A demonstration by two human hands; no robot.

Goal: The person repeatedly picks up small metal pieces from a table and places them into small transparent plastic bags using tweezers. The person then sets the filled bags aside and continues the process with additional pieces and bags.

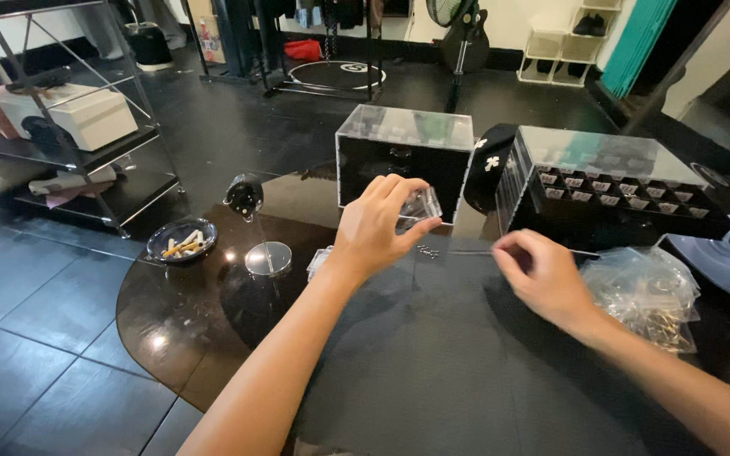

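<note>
Clear plastic box [421, 205] pinched in left hand [375, 226]; right hand [539, 275] loosely curled, possibly empty.

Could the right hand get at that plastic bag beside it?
Probably yes. The right hand hovers over the dark table, and the clear bag lies just to its right with nothing between them. Its fingers are pinched together, though what they hold is too blurred to tell.

Small clear acrylic box [420, 205], tilted, just before the larger clear case's [403, 160] dark front.
</note>
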